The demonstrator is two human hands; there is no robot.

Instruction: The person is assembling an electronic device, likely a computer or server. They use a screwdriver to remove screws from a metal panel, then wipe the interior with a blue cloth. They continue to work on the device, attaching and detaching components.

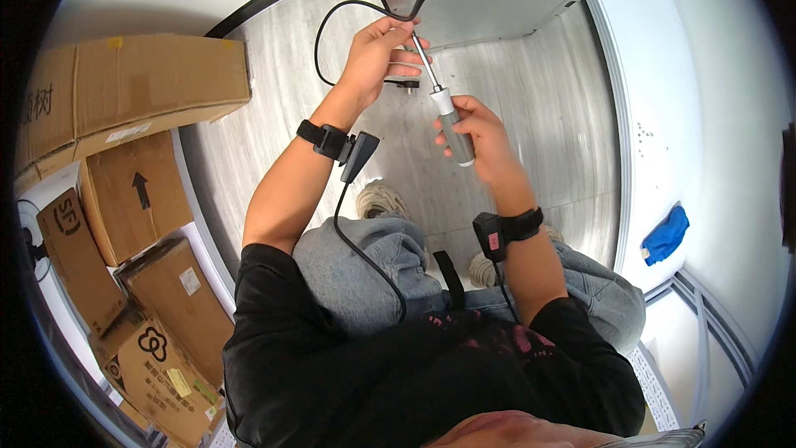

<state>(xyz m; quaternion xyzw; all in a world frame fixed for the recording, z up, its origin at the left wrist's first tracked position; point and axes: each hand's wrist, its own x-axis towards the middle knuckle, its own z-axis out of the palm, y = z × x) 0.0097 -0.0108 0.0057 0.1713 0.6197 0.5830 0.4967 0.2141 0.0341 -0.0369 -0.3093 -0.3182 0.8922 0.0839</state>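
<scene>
My right hand (481, 134) is wrapped around the grey handle of a screwdriver (452, 126). Its metal shaft slants up and left to the lower edge of a pale metal panel (489, 0). At the tip of that shaft is my left hand (383, 56), thumb and forefinger pinched together, the other fingers curled loosely beside the shaft. What the pinch holds, if anything, is too small to make out. A black power cord (332, 7) runs across the panel just above my left fingertips and loops down to its plug (406, 84), which hangs below that hand.
Cardboard boxes (157, 75) are stacked along the left side. A blue cloth-like item (665, 235) lies on the white surface at the right. Below my hands are the grey wood-look floor (539, 75) and my bent knees. Wrist-worn black devices trail cables (352, 236).
</scene>
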